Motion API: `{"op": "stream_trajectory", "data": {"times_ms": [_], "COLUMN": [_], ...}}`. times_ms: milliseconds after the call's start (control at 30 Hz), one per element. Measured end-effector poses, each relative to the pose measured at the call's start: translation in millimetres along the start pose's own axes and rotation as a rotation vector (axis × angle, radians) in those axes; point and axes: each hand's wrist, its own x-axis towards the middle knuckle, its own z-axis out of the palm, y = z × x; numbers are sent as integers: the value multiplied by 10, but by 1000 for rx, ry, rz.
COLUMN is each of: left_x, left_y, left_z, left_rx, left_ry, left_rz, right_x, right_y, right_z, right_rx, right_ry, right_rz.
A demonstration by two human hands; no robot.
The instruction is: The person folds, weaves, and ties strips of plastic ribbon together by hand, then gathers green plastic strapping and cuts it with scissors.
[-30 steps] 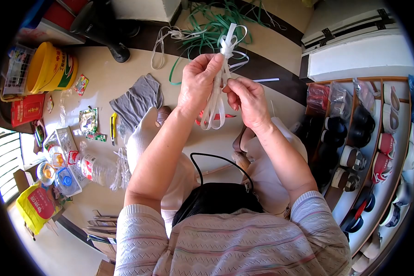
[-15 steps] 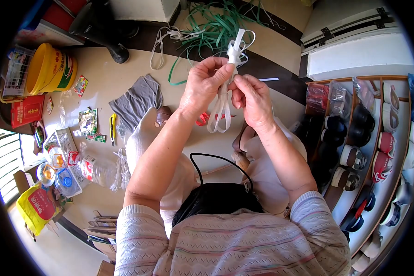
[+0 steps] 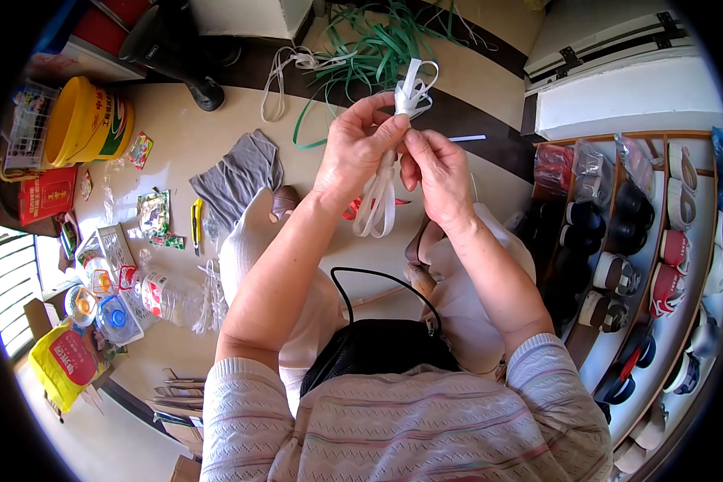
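Note:
White plastic strapping (image 3: 375, 210) is folded into a knot with loops standing up above my fingers and longer loops hanging below. My left hand (image 3: 360, 146) is closed around its middle, thumb pressed near the knot. My right hand (image 3: 440, 173) pinches at the strapping just under the knot, thumb against finger; exactly which strand it grips is hidden. Behind the hanging loops a red object (image 3: 352, 209) shows in part on the floor. A black bag (image 3: 381, 353) with a loop handle lies at my lap.
Green strapping (image 3: 377, 48) lies tangled on the floor ahead. To the left are a grey cloth (image 3: 239, 173), a yellow cutter knife (image 3: 197, 225), a yellow bucket (image 3: 92, 120) and a large plastic bottle (image 3: 169, 297). A shoe rack (image 3: 659, 265) stands on the right.
The knot has turned and come slightly lower, and the hanging loops have swung a little to the left. My right fingers have moved up closer to the knot.

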Motion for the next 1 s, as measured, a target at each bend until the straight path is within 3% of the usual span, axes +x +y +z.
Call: {"op": "stream_trajectory", "data": {"times_ms": [100, 433, 833, 1000], "left_x": [11, 14, 38, -2], "left_y": [-25, -36, -139, -44], "left_z": [1, -40, -24, 16], "left_rx": [-2, -89, 429, 170], "left_ry": [51, 49, 97, 147], "left_rz": [3, -81, 122, -7], "right_x": [-6, 36, 27, 45], "right_y": [-17, -69, -20, -60], "right_z": [30, -55, -57, -61], "right_rx": [22, 124, 83, -12], "right_ry": [70, -91, -13, -51], "right_rz": [27, 91, 68, 112]}}
